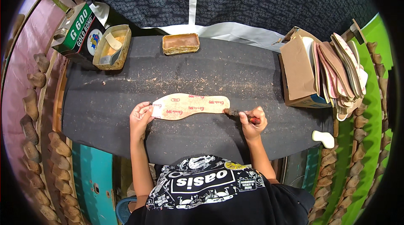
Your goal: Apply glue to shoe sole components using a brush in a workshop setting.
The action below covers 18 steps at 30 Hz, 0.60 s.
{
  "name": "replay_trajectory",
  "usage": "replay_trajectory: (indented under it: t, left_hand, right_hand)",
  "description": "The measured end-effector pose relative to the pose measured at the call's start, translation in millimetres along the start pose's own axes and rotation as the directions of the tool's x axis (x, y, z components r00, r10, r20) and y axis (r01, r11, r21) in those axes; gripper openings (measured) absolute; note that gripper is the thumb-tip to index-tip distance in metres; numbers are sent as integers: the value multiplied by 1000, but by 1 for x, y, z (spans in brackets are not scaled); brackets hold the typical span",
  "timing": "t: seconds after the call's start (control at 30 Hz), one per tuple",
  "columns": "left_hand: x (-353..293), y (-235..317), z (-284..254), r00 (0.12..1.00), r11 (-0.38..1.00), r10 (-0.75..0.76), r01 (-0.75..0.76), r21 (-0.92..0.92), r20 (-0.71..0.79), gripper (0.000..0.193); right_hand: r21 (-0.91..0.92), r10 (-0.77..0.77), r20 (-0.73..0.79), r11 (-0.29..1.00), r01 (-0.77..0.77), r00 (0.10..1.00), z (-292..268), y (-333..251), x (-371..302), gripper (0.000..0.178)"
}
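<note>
A tan shoe insole board [191,106] with red print lies lengthwise across the dark cloth, its wide end to the left. My left hand [141,117] pinches that wide end between thumb and fingers, beside a small white patch [157,111]. In my right hand [253,124] is a dark, crusted brush [235,113] with some red on its handle. The brush tip touches the insole board at the lower corner of its narrow right end. My right fingers are wrapped round the handle.
A shallow tub [181,44] of brown stuff stands at the far edge. At far left are a green-and-black can [78,31] and a tray [103,62] with scrapers. A cardboard box [299,69] of insoles stands right, near a white sole-shaped piece [323,138]. Shoe lasts [30,105] line the side racks.
</note>
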<state>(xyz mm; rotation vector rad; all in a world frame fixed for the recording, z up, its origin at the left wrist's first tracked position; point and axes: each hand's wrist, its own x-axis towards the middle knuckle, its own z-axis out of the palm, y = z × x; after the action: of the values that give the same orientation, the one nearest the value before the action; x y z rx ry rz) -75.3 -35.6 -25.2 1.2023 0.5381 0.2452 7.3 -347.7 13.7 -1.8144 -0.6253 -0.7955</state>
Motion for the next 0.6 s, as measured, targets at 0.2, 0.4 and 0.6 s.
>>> replay_trajectory:
  t: [0.2,0.4,0.6]
  left_hand:
    - [0,2,1,1000,1000,-6,6,10,-11,25]
    - [0,3,1,1000,1000,5,-5,1,-6,25]
    - [-1,2,0,1000,1000,1,-1,10,2,25]
  right_hand:
    - [16,70,-96,997,-69,993,4,3,10,30]
    - [128,78,-37,989,-73,996,8,1,1,29]
    - [590,573,-56,679,-436,817,54,-2,52,13]
